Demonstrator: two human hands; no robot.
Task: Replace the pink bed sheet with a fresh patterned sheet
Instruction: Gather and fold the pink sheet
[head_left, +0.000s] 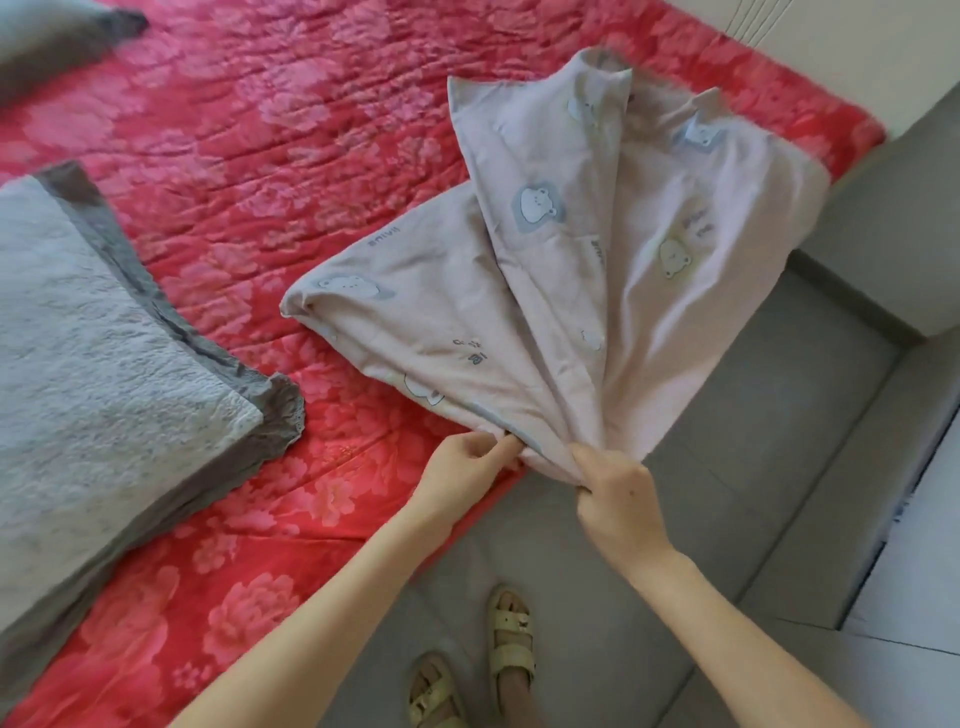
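Note:
A pale patterned sheet (561, 270) printed with small bears lies partly folded and bunched across the right edge of the bed, fanning out from my hands. My left hand (467, 462) pinches its gathered near edge. My right hand (613, 499) grips the same bunched edge just to the right. Under it the pink-red floral sheet (270, 171) covers the mattress.
A grey pillow with a dark border (104, 332) lies on the left of the bed, another (57, 36) at the top left. The grey bed frame (769, 415) runs along the right. My sandalled feet (493, 670) stand at its edge; pale floor tiles (919, 597) lie beyond.

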